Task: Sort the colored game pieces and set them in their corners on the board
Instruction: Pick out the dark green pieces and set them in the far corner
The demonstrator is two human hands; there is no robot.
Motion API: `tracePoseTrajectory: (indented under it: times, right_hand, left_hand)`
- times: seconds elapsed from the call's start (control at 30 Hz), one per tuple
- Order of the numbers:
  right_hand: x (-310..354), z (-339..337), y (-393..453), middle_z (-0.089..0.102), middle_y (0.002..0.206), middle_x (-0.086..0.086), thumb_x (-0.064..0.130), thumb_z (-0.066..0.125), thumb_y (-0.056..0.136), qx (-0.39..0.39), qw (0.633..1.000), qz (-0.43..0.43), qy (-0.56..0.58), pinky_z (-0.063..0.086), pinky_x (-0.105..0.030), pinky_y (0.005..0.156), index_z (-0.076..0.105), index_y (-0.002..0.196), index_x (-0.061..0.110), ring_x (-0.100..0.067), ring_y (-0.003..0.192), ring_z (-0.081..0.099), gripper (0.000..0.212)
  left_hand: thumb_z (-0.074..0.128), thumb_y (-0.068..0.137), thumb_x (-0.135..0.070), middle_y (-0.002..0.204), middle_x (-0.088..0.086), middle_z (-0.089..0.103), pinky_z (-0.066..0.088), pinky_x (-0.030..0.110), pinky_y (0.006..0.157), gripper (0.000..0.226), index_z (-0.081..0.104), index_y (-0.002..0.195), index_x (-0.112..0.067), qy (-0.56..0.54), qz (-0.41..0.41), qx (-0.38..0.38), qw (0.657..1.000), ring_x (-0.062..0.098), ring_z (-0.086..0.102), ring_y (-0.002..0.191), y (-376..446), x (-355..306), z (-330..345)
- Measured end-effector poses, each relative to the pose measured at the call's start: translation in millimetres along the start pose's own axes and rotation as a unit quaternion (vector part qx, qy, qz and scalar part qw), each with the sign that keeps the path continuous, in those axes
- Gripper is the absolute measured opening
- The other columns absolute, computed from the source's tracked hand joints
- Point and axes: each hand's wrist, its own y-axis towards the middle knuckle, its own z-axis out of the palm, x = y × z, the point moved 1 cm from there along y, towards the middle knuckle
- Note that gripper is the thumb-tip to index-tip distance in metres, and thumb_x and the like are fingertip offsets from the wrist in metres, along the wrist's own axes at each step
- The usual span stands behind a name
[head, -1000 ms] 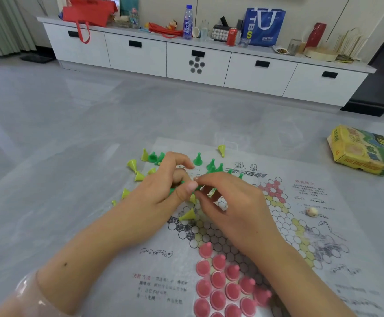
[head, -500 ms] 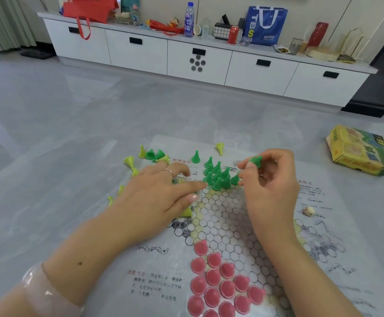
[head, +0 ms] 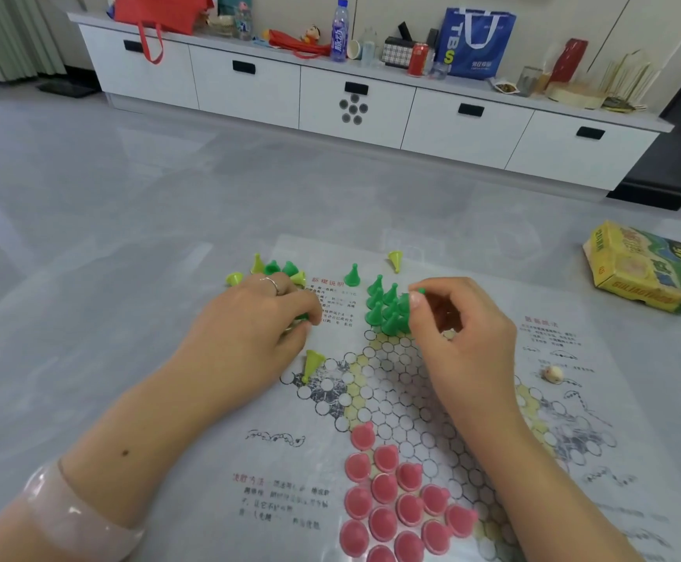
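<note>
one head-worn view only — looking forward and down, close over the board [head: 432, 399] on the floor [head: 107, 237], facing the white cabinet [head: 355, 103] along the far wall.

Left hand [head: 249, 334]: palm down, fingers [head: 302, 306] curled inward, ring on one finger, pale bangle at the wrist. Right hand [head: 460, 338]: raised slightly, thumb and index fingertips [head: 415, 298] pinched together; remaining fingers folded beneath. Both forearms extend forward.

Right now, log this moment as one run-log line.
right hand: pinching dark green piece at green cluster | left hand: on loose pieces | pink pieces: set in near corner | yellow-green pieces: unsorted
</note>
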Motion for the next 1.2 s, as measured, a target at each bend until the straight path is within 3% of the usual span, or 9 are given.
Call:
tracePoseTrajectory:
  times: [0.17,0.33,0.47,0.63,0.73,1.0,1.2]
  right_hand:
    - [-1.1,5.6,-1.5,0.060,0.074,0.021,0.010,0.063,0.084,0.100,0.995,0.007,-0.012,0.043,-0.005,0.066,0.066,0.088,0.018,0.005,0.075,0.059,0.009]
    - [-4.5,6.0,-2.9,0.063,0.069,0.016,0.017,0.064,0.084,0.133,0.990,0.037,-0.022,0.045,-0.007,0.063,0.064,0.088,0.019,0.000,0.074,0.060,0.005]
    - [-7.5,9.6,-3.8,0.056,0.063,0.016,0.018,0.065,0.083,0.136,0.983,-0.026,-0.119,0.043,-0.014,0.055,0.066,0.086,0.018,-0.004,0.055,0.052,0.003]
    - [-9.7,14.1,-4.3,0.062,0.066,0.005,0.017,0.065,0.083,0.130,0.969,-0.078,-0.197,0.041,-0.024,0.050,0.065,0.083,0.017,-0.008,0.056,0.046,0.001]
    - [-9.8,14.1,-4.8,0.063,0.067,0.005,0.015,0.065,0.082,0.129,0.967,-0.082,-0.204,0.043,-0.027,0.051,0.066,0.083,0.016,-0.010,0.058,0.047,0.001]
    - [-11.2,14.5,-3.9,0.063,0.068,0.005,0.017,0.064,0.083,0.132,0.968,-0.079,-0.198,0.045,-0.029,0.051,0.065,0.085,0.015,-0.010,0.058,0.048,0.002]
    - [-11.2,15.2,-3.5,0.064,0.069,0.004,0.018,0.065,0.083,0.135,0.966,-0.085,-0.205,0.046,-0.030,0.051,0.066,0.086,0.015,-0.010,0.059,0.048,0.004]
  left_hand:
    - [0.037,0.082,-0.032,0.097,-0.004,0.061,0.042,0.030,0.070,0.031,0.064,0.096,-0.026,-0.003,-0.002,-0.025,1.000,0.023,0.055,0.092,1.5,0.5,-3.4]
    - [0.041,0.094,-0.027,0.099,-0.004,0.060,0.041,0.031,0.073,0.024,0.059,0.109,-0.024,-0.008,-0.014,-0.041,0.999,0.022,0.053,0.097,0.0,-1.6,-7.1]
    - [0.046,0.093,-0.024,0.103,-0.005,0.058,0.040,0.031,0.079,0.022,0.056,0.113,-0.023,-0.016,-0.016,-0.037,0.999,0.021,0.051,0.102,-0.3,-5.0,-8.3]
    - [0.039,0.093,-0.030,0.098,-0.007,0.056,0.044,0.034,0.077,0.025,0.057,0.109,-0.024,-0.016,-0.013,-0.032,0.999,0.021,0.051,0.099,-1.3,-5.8,-7.3]
    - [0.034,0.084,-0.034,0.094,-0.006,0.058,0.044,0.033,0.073,0.034,0.059,0.105,-0.022,-0.014,-0.004,-0.035,0.999,0.023,0.053,0.094,-1.0,-5.8,-7.3]
    - [0.044,0.092,-0.026,0.098,-0.006,0.059,0.041,0.032,0.074,0.020,0.058,0.106,-0.023,-0.012,-0.010,-0.033,0.999,0.021,0.052,0.097,-1.7,-5.7,-6.4]
    - [0.039,0.090,-0.030,0.098,-0.007,0.059,0.042,0.032,0.075,0.025,0.058,0.105,-0.024,-0.012,-0.016,-0.032,0.999,0.021,0.053,0.096,-0.7,-7.1,-7.2]
